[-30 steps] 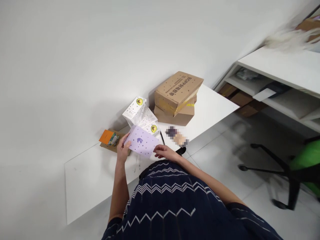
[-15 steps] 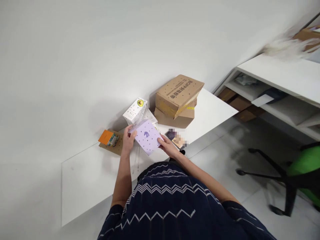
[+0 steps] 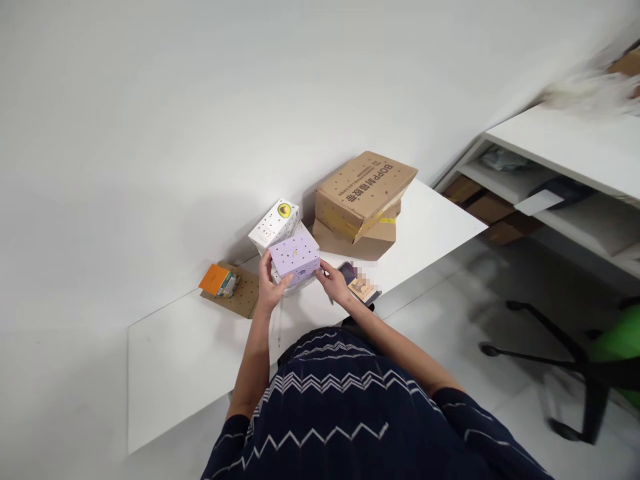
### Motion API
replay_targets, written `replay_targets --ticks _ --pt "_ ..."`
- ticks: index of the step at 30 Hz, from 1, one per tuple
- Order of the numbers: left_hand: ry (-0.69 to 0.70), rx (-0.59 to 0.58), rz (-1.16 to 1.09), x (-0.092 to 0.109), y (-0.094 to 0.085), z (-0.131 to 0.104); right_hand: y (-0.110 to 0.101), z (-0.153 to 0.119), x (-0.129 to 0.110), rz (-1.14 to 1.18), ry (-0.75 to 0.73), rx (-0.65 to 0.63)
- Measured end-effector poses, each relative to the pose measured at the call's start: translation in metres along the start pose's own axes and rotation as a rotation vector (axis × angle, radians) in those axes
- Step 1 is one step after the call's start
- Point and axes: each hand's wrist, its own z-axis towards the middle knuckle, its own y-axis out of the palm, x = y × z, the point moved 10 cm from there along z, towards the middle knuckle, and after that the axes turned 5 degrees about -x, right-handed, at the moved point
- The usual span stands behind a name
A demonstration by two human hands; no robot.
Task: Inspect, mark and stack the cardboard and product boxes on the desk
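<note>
Between my two hands is a small lilac box [image 3: 294, 255] with dark specks, held at the white boxes near the wall. My left hand [image 3: 273, 287] grips its left side, thumb on the near face. The fingers of my right hand [image 3: 334, 280] close on its right near corner. Behind it stands a white box [image 3: 274, 225] with an avocado picture. More white packaging is partly hidden beneath and behind the lilac box. A dark, flat item with a tan picture [image 3: 363, 287], partly blurred out, lies right of my right hand.
Two brown cartons [image 3: 367, 190] are stacked on the white table [image 3: 185, 367] against the wall. An orange packet [image 3: 214, 279] rests on a flat piece of cardboard [image 3: 246, 293] at left. A white shelf unit [image 3: 565, 150] and a wheeled chair [image 3: 590, 373] are on the right.
The lilac box has been tilted, so its broad printed face now turns toward me and a speckled side shows on top. Both hands have shifted their hold on it.
</note>
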Motion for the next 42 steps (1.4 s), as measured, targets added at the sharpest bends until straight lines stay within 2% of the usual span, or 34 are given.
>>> replay_targets --ticks 6,9,12,14,17,20,23,27,32,37,40,42 --pt "-0.103 0.02 -0.024 -0.008 -0.006 -0.009 -0.004 -0.007 -0.001 0.017 0.052 -0.014" --pt "-0.144 0.111 -0.052 -0.011 -0.017 -0.013 -0.015 -0.012 -0.012 0.082 0.071 0.037" --pt "-0.262 0.216 -0.034 -0.017 -0.029 -0.019 -0.025 -0.015 -0.027 0.103 0.129 0.075" --pt "-0.353 0.246 -0.017 -0.019 -0.032 -0.02 -0.028 -0.013 -0.043 0.065 0.12 0.067" --pt "-0.475 0.214 -0.002 -0.017 -0.026 -0.02 -0.026 -0.007 -0.064 -0.046 0.056 0.03" --pt "-0.58 0.138 0.02 -0.014 -0.013 -0.021 -0.016 -0.003 -0.073 -0.127 0.034 -0.017" --pt "-0.577 0.094 0.029 -0.008 -0.002 -0.024 -0.01 -0.006 -0.075 -0.125 0.033 -0.03" --pt "-0.421 0.103 0.019 0.004 0.005 -0.027 -0.015 -0.013 -0.077 -0.045 -0.015 -0.004" --pt "-0.253 0.124 -0.016 0.015 0.019 -0.037 -0.022 -0.019 -0.064 0.182 -0.046 -0.02" --pt "-0.286 0.156 -0.071 0.009 0.03 -0.059 -0.012 -0.036 -0.032 0.376 0.083 -0.091" --pt "-0.299 0.171 -0.102 0.005 0.027 -0.069 -0.007 -0.049 -0.017 0.369 0.144 -0.092" --pt "-0.354 0.189 -0.116 -0.004 0.023 -0.075 -0.005 -0.054 -0.005 0.385 0.207 -0.069"
